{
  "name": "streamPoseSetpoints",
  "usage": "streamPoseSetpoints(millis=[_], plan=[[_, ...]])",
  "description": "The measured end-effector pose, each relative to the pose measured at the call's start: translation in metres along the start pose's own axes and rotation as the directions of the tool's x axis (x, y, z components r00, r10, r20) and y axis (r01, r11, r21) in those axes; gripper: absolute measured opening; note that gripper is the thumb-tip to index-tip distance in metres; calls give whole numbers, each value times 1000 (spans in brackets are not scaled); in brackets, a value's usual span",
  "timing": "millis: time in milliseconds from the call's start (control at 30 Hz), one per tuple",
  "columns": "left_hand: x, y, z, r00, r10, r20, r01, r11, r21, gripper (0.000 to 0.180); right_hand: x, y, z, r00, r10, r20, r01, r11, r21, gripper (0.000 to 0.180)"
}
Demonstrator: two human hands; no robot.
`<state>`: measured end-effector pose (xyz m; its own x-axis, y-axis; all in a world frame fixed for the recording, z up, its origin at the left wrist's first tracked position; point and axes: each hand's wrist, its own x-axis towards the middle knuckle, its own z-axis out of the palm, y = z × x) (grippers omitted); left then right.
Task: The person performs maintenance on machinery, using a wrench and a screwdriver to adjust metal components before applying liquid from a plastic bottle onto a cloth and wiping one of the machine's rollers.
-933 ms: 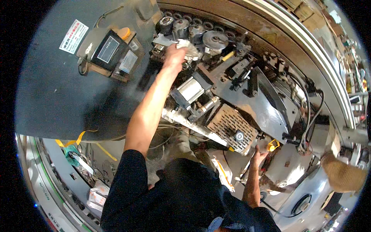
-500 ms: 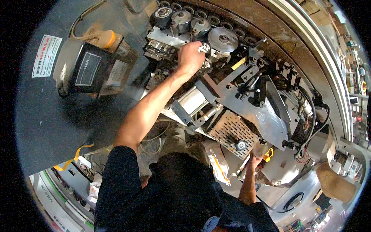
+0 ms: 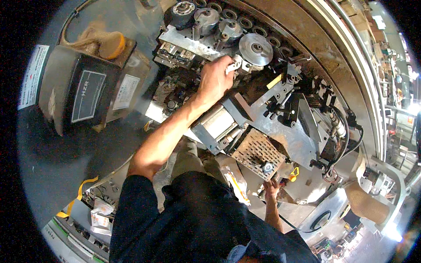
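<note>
My left hand is reaching across the machine, its fingers closed round a crumpled white wad. Whether the wad is cloth or paper I cannot make out. It sits just short of a shiny round metal disc, close to the small metal parts under the disc's edge. Down at the lower right, my right hand is by the near corner of a tan plate with slots, below a black-and-silver knob. Its fingers are partly hidden, so its grip does not show.
A silver cylinder in a dark bracket lies beside my left forearm. Metal rollers line the far side. A dark motor-like box stands at left. Black hoses loop at right. A yellow piece lies near my right hand.
The whole view has shifted a little. My left hand keeps hold of the white wad near the disc, slightly nearer to me. My right hand has moved a bit left along the slotted plate's corner.
</note>
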<state>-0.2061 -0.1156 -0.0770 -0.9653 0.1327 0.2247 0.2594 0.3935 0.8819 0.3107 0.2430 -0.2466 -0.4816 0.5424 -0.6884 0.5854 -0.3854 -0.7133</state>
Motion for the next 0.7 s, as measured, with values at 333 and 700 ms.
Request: streamPoseSetpoints(millis=[333,700], plan=[[-4,1,-9,968,17,251,-28,999,39,24,-55,-38,30,958,154,240,-113,978,-176,51],[-5,-11,-5,972,126,196,-149,983,109,34,-71,-84,73,888,240,393,-140,954,-267,100]])
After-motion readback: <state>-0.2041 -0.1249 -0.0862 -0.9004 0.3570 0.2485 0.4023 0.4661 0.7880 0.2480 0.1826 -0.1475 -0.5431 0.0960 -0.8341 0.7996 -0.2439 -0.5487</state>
